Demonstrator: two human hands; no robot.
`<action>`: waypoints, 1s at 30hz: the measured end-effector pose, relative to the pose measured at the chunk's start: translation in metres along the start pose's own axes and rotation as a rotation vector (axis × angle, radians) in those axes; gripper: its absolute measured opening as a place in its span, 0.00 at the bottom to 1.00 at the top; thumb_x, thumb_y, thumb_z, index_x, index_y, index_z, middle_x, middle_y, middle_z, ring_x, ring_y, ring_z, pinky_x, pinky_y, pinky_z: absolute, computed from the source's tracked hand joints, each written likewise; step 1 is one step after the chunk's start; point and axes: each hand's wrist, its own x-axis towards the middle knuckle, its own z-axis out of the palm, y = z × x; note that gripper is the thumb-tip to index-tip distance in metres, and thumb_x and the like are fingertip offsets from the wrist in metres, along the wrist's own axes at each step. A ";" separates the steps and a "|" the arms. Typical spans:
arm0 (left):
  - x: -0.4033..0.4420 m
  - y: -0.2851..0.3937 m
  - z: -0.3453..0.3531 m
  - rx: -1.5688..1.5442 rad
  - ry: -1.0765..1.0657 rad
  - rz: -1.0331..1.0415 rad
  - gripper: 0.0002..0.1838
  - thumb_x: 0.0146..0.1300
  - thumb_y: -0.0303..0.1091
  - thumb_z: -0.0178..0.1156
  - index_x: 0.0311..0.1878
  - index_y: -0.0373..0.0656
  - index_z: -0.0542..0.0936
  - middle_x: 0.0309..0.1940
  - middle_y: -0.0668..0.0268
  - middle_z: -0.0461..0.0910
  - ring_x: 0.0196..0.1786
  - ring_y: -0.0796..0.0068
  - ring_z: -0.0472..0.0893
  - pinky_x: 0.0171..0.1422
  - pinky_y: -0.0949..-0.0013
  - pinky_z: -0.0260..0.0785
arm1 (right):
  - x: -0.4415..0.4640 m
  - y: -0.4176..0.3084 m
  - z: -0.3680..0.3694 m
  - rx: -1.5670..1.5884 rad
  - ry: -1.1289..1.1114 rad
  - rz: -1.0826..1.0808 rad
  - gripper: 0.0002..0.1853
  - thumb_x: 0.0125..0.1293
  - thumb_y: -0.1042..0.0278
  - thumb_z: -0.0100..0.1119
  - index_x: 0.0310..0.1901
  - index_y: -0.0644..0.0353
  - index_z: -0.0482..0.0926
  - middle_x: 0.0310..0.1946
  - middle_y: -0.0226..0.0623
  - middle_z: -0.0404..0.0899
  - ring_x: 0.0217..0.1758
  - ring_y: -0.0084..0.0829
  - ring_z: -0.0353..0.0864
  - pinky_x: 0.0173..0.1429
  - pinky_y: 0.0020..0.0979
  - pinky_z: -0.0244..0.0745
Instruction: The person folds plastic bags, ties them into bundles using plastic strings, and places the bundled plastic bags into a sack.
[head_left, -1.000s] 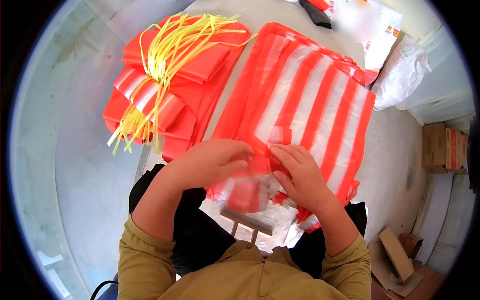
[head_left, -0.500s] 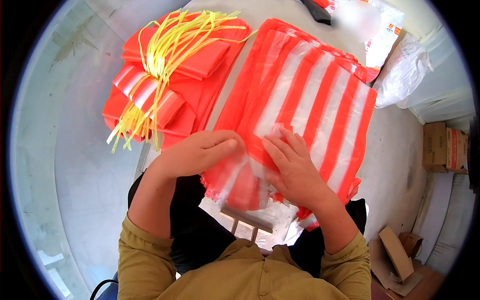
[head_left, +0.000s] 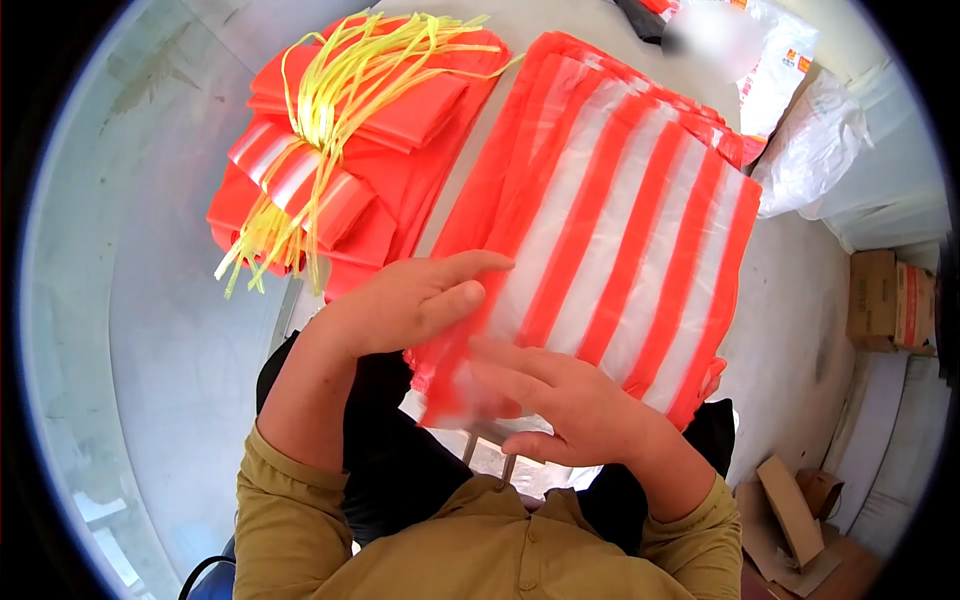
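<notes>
A stack of red-and-white striped plastic bags (head_left: 640, 250) lies before me, its near end above my knees. My left hand (head_left: 415, 300) rests at the stack's left edge, index finger stretched out over the plastic and thumb apart from it. Across the near left part of the stack lies my right hand (head_left: 575, 405), palm down with fingers extended and thumb apart. Its fingertips and the plastic under them are smeared by motion. Neither hand is closed on anything.
To the left is a pile of folded red bags (head_left: 410, 130) with a bunch of yellow plastic ties (head_left: 325, 130) on top. White sacks (head_left: 815, 140) stand at the back right. A cardboard box (head_left: 880, 300) and loose cardboard (head_left: 790, 515) are farther right.
My right hand has moved down and left toward the near end of the stack. The near flap, folded up before, now lies flatter. My left hand's index finger reaches farther right.
</notes>
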 end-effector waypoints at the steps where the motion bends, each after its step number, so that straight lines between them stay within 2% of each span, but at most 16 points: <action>1: 0.000 0.004 0.000 0.000 -0.003 -0.011 0.33 0.83 0.58 0.48 0.77 0.41 0.73 0.48 0.64 0.84 0.49 0.73 0.79 0.58 0.67 0.73 | 0.000 -0.001 -0.003 0.022 -0.008 0.035 0.36 0.61 0.63 0.75 0.71 0.60 0.73 0.69 0.49 0.77 0.64 0.52 0.80 0.71 0.46 0.75; 3: 0.001 0.009 0.000 -0.002 -0.007 -0.033 0.31 0.83 0.55 0.52 0.76 0.41 0.74 0.47 0.62 0.84 0.50 0.70 0.81 0.59 0.65 0.74 | -0.002 -0.003 -0.015 0.067 -0.027 0.105 0.32 0.63 0.65 0.73 0.68 0.62 0.76 0.71 0.50 0.76 0.67 0.54 0.79 0.70 0.46 0.76; 6: 0.003 -0.002 0.007 0.146 0.022 0.079 0.26 0.81 0.48 0.56 0.71 0.39 0.78 0.49 0.58 0.86 0.53 0.66 0.84 0.60 0.62 0.75 | -0.015 0.027 -0.019 -0.078 0.215 0.113 0.28 0.64 0.70 0.69 0.66 0.63 0.77 0.70 0.51 0.75 0.70 0.56 0.77 0.71 0.45 0.76; 9: 0.007 0.006 0.003 0.241 -0.044 -0.032 0.20 0.80 0.43 0.59 0.61 0.37 0.84 0.51 0.55 0.87 0.55 0.63 0.86 0.59 0.62 0.77 | -0.013 0.030 -0.026 -0.317 0.268 0.308 0.25 0.69 0.70 0.67 0.67 0.59 0.79 0.74 0.49 0.73 0.79 0.53 0.69 0.77 0.47 0.69; 12: 0.008 0.010 0.003 0.225 -0.080 -0.198 0.18 0.81 0.42 0.58 0.53 0.35 0.86 0.50 0.55 0.89 0.53 0.63 0.87 0.59 0.61 0.78 | -0.014 0.044 -0.019 -0.544 0.127 0.271 0.28 0.65 0.75 0.67 0.68 0.56 0.79 0.77 0.48 0.69 0.82 0.55 0.62 0.81 0.49 0.63; 15: 0.009 0.007 0.004 0.176 -0.113 -0.186 0.19 0.81 0.42 0.57 0.51 0.34 0.87 0.44 0.55 0.90 0.48 0.63 0.88 0.56 0.60 0.79 | -0.008 0.040 -0.012 -0.618 0.107 0.273 0.30 0.63 0.76 0.68 0.69 0.56 0.78 0.78 0.47 0.67 0.83 0.56 0.60 0.81 0.53 0.62; 18: 0.007 0.002 0.005 0.177 -0.068 -0.185 0.22 0.81 0.45 0.57 0.47 0.34 0.88 0.39 0.57 0.90 0.45 0.65 0.88 0.53 0.61 0.79 | -0.007 0.038 -0.012 -0.562 0.177 0.252 0.29 0.61 0.74 0.68 0.66 0.57 0.79 0.72 0.49 0.72 0.78 0.58 0.65 0.79 0.58 0.64; 21: 0.004 0.011 -0.004 0.167 0.015 -0.274 0.26 0.78 0.52 0.56 0.44 0.36 0.89 0.35 0.51 0.87 0.39 0.57 0.87 0.48 0.57 0.77 | -0.009 0.037 -0.015 -0.544 0.245 0.236 0.28 0.62 0.73 0.68 0.66 0.56 0.79 0.72 0.49 0.72 0.80 0.58 0.64 0.81 0.59 0.60; 27: 0.006 0.009 -0.001 0.276 0.047 -0.263 0.27 0.77 0.54 0.56 0.43 0.36 0.88 0.35 0.48 0.86 0.40 0.48 0.85 0.47 0.53 0.76 | -0.012 0.043 -0.015 -0.634 0.169 0.298 0.26 0.66 0.69 0.67 0.66 0.56 0.79 0.75 0.50 0.69 0.82 0.56 0.61 0.83 0.59 0.56; 30: 0.004 0.012 -0.003 0.393 -0.046 -0.249 0.21 0.76 0.47 0.60 0.42 0.35 0.87 0.33 0.53 0.86 0.37 0.60 0.86 0.44 0.59 0.76 | -0.013 0.047 -0.014 -0.690 0.137 0.304 0.25 0.69 0.67 0.65 0.67 0.55 0.78 0.77 0.49 0.67 0.83 0.56 0.60 0.83 0.60 0.56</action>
